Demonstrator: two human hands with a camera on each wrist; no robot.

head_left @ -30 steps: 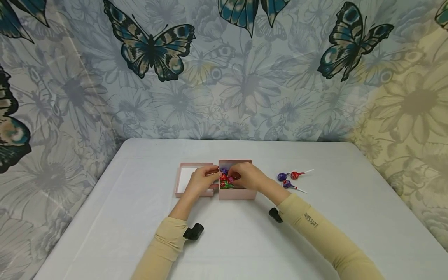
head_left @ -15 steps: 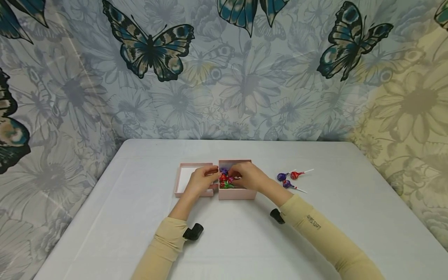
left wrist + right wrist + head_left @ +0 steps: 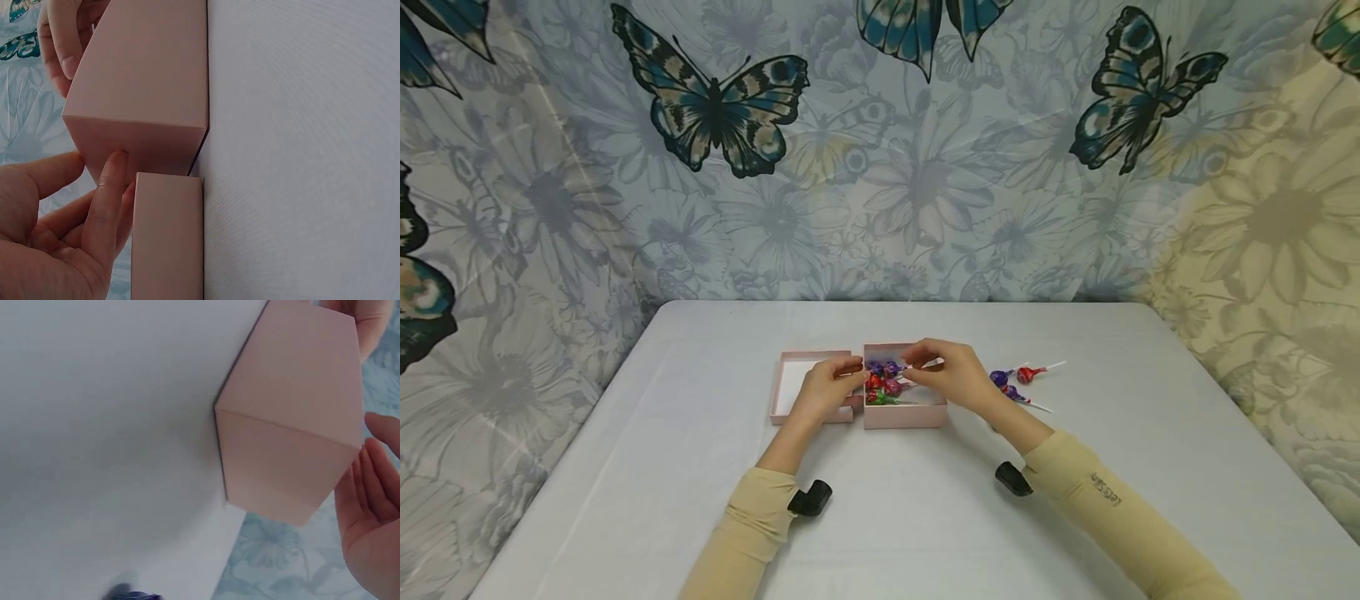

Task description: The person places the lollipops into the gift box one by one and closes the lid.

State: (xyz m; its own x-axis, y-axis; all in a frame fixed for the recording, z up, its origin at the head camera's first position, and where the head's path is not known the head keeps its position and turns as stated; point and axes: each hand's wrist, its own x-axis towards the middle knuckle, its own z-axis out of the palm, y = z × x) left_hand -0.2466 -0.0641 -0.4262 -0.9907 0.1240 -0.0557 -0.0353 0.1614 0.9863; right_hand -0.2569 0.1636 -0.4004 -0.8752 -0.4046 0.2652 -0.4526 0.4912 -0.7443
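Note:
A pink box (image 3: 904, 418) holds several wrapped lollipops (image 3: 891, 387) in purple, red and green, lying toward its left side. My left hand (image 3: 829, 388) touches the box's left wall with its fingertips; in the left wrist view, extended fingers (image 3: 107, 206) rest against that side. Over the box's right part is my right hand (image 3: 955, 375), thumb and fingers parted, with no lollipop visible between them. In the right wrist view the fingers (image 3: 375, 481) reach past the box rim, so their tips are partly hidden.
The pink lid (image 3: 777, 387), white inside, lies left of the box, close against it. To the right, a red lollipop (image 3: 1027, 375) and two purple lollipops (image 3: 998, 378) lie on the white table (image 3: 880, 517). A butterfly-patterned backdrop (image 3: 925, 192) rises behind.
My right hand has drawn back to the right over the box and its fingers have parted, uncovering more of the lollipops. My left hand stays at the box's left side.

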